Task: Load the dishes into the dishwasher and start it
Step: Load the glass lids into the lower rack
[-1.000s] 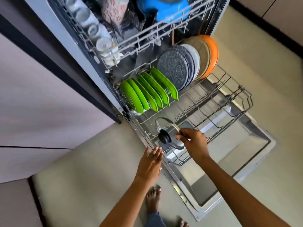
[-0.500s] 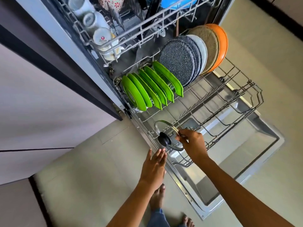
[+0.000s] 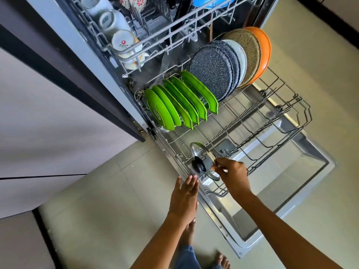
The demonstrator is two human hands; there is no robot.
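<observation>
1. At the near end of the lower rack, we see the glass lid standing on edge.
2. The right hand pinches its rim.
3. The left hand hovers just beside, fingers straight, holding nothing.

Lower rack: green plates, speckled plates, glass lid.

The scene was brightly and evenly lit by soft daylight, with only faint shadows on the pale floor. Mild glare shone off the steel inner face of the dishwasher door. Wide-angle distortion bent the straight lines near the edges, where detail softened; the middle stayed sharp.
</observation>
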